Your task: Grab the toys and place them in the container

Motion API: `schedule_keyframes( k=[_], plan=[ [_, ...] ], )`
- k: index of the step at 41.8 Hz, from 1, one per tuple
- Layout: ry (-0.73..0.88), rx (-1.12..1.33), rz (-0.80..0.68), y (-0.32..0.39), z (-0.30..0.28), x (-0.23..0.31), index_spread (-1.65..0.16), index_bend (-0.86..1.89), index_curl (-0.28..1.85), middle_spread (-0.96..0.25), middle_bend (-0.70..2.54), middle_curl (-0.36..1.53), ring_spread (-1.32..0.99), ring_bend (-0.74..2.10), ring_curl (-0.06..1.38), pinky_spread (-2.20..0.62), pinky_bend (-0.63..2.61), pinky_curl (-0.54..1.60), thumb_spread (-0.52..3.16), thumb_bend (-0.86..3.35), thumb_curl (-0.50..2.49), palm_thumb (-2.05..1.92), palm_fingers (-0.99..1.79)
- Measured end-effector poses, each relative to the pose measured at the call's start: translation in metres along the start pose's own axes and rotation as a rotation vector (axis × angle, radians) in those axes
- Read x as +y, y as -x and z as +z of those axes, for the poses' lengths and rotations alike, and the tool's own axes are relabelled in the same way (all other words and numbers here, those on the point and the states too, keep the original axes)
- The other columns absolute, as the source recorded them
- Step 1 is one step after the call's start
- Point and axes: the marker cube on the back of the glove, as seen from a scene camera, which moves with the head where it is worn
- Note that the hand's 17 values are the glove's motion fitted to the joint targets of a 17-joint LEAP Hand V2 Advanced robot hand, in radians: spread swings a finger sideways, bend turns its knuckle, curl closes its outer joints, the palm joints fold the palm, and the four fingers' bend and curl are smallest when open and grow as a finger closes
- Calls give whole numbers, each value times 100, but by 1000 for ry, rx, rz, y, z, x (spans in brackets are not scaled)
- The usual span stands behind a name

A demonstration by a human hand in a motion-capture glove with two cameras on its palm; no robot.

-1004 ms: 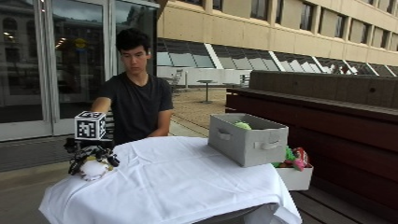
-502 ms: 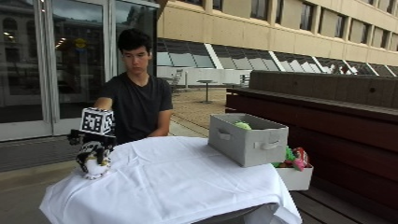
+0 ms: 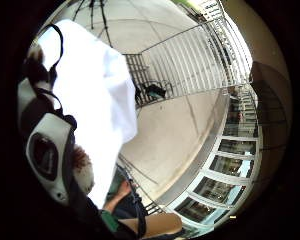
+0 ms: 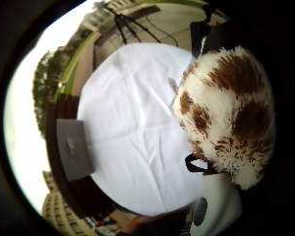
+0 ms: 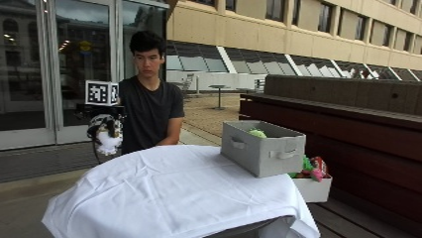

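Observation:
My gloved right hand (image 5: 105, 128) is raised above the left end of the table and grips a white plush toy with brown patches (image 5: 108, 139). The toy fills the thumb side palm view as a furry white and brown ball (image 4: 231, 113), close against the palm, and a bit of its fur (image 3: 82, 167) shows in the little finger side view. The grey fabric container (image 5: 262, 147) stands on the right part of the white tablecloth (image 5: 178, 188); a green toy (image 5: 258, 133) lies inside it. From the palm the container (image 4: 74, 148) sits across the cloth.
A white box (image 5: 312, 184) with several colourful toys (image 5: 311, 167) stands beside the table's right end, below the container. A dark wooden bench wall (image 5: 342, 119) runs behind. The person (image 5: 151, 106) sits behind the table.
The hand has lifted the plush toy from the tablecloth at the left end up into the air.

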Motion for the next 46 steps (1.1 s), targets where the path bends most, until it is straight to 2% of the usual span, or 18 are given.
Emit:
schedule_keyframes(
  k=[12,16,18,23,35,46],
  plan=[
    [-109,-12,-87,42,-128,28,-40,11,5,-47,42,55,-45,110,46,-46,95,38,42,21,73,73,94],
    [-45,-15,-156,61,-167,45,-41,11,4,-48,41,56,-45,110,46,-46,95,38,46,21,75,73,93],
    [-65,-26,-155,75,-182,48,-41,11,3,-48,40,56,-45,110,47,-46,95,38,48,20,76,73,93],
    [-197,-49,-109,115,-205,42,-41,12,2,-48,38,58,-45,110,47,-46,95,39,53,20,79,72,92],
    [-210,-47,-182,218,-240,61,-41,12,-1,-50,35,61,-45,110,47,-46,95,39,61,18,84,71,92],
    [-224,-66,-293,322,-265,101,-41,12,-1,-51,32,64,-45,110,47,-46,95,39,66,17,89,71,92]
  ],
)
